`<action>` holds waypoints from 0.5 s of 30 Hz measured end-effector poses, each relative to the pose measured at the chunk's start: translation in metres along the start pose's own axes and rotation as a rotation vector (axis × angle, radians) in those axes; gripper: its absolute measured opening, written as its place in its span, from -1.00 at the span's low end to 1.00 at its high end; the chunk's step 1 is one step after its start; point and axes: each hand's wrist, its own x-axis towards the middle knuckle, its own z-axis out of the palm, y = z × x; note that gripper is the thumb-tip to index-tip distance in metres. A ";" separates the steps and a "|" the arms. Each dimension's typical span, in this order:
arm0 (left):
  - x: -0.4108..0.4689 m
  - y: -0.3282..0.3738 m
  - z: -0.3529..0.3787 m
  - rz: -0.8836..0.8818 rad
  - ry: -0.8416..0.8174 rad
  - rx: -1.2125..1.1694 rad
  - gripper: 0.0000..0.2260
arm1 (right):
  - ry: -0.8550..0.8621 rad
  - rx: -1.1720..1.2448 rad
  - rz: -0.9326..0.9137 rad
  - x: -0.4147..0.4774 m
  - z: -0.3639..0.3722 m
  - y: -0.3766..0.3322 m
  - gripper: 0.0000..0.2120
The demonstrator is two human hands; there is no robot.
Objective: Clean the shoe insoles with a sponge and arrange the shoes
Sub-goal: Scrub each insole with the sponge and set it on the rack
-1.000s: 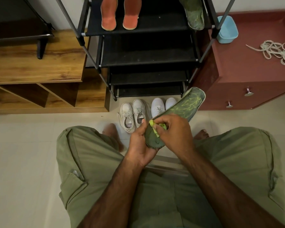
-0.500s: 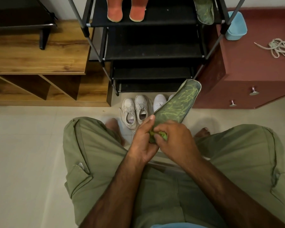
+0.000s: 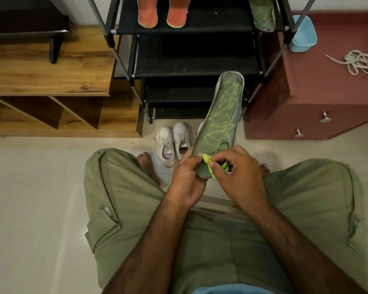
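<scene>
Half a second back my long flat green insole with yellow squiggles (image 3: 219, 122) leaned more to the right. Now it stands straighter, and more of my small bright yellow-green sponge (image 3: 207, 159) peeks out.

My left hand (image 3: 185, 181) is curled round the heel end from the left side, with the thumb lying on the top face. My right hand (image 3: 240, 175) pinches the sponge between thumb and bent fingers and pushes it on the heel part.

The insole is held up just in front of the black metal shoe rack (image 3: 191, 60). Its long way runs from the heel in my hands to the toe, which points at the rack's low shelves and tips a bit right. The squiggly face looks up at me.

A pair of white lace-up shoes (image 3: 172, 143) sits on the floor in front of the rack.
</scene>
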 end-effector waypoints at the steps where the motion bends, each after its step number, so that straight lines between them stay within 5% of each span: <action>1: 0.000 -0.001 0.000 0.012 -0.005 0.019 -0.62 | 0.005 0.006 -0.007 0.000 -0.001 0.001 -0.93; 9: 0.004 -0.004 -0.003 0.018 0.040 0.104 -0.41 | 0.031 -0.062 -0.006 0.000 -0.012 0.011 -0.92; 15: 0.003 -0.005 -0.001 0.034 0.021 0.057 -0.45 | -0.012 -0.049 0.007 -0.003 -0.009 0.010 -0.78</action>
